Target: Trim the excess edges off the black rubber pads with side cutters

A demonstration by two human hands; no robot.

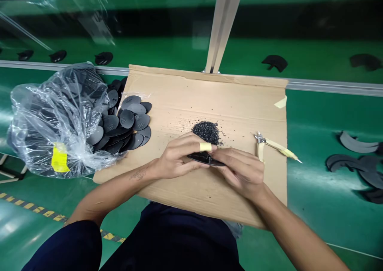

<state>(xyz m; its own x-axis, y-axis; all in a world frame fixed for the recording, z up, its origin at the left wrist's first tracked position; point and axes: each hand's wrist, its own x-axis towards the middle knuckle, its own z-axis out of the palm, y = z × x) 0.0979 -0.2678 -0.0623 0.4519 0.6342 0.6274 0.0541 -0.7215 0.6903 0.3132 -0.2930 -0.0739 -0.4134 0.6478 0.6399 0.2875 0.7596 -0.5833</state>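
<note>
Between my two hands, low over the cardboard sheet (179, 183), is a black oval plastic piece (206, 158), seen nearly edge-on. My left hand (184, 155) grips its left side, with yellow tape wrapped round one finger. At its right side my right hand (241, 165) pinches the edge, fingers closed. Whether the right fingers hold something small as well is hidden. Just beyond the hands lies a heap of small black bits (206, 132), with loose crumbs scattered round it. Cutting pliers (269, 144) with pale yellow handles rest beside my right hand.
A clear plastic bag (56, 119) with a yellow label spills black oval pieces (127, 119) onto the cardboard's left side. Curved black parts (359, 163) lie on the green table at right. Behind the cardboard runs a metal rail (329, 86) with an upright post (224, 27).
</note>
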